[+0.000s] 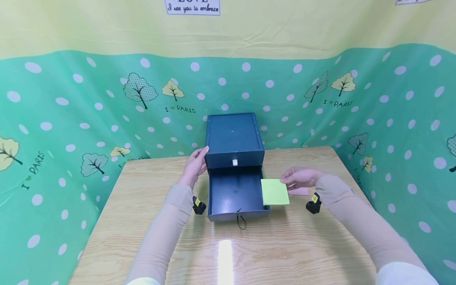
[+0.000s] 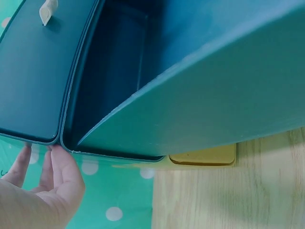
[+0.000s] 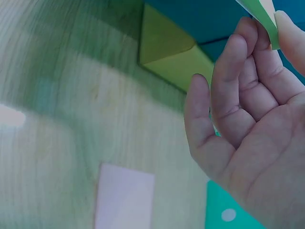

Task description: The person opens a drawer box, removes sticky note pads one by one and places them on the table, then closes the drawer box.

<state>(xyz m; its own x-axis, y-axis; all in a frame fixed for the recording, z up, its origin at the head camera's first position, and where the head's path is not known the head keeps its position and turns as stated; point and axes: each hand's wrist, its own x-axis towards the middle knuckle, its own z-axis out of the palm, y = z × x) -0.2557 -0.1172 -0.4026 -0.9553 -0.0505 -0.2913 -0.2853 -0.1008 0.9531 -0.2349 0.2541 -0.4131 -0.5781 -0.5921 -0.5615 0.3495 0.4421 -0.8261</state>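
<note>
A dark blue drawer box stands at the back of the table, its blue lower drawer pulled out toward me. The fingertips of my left hand rest against the box's left side; in the left wrist view that hand touches the side edge below the upper front. Beside the drawer's right edge, my right hand pinches a yellow-green sticky note pad at its corner. In the right wrist view, thumb and fingers grip the pad's edge. The other fingers curve loosely.
A pink note pad lies on the wooden table, partly under my right hand. Below the open drawer is a yellow bottom section. A black cord loop hangs from the drawer front. A white knob marks the upper front.
</note>
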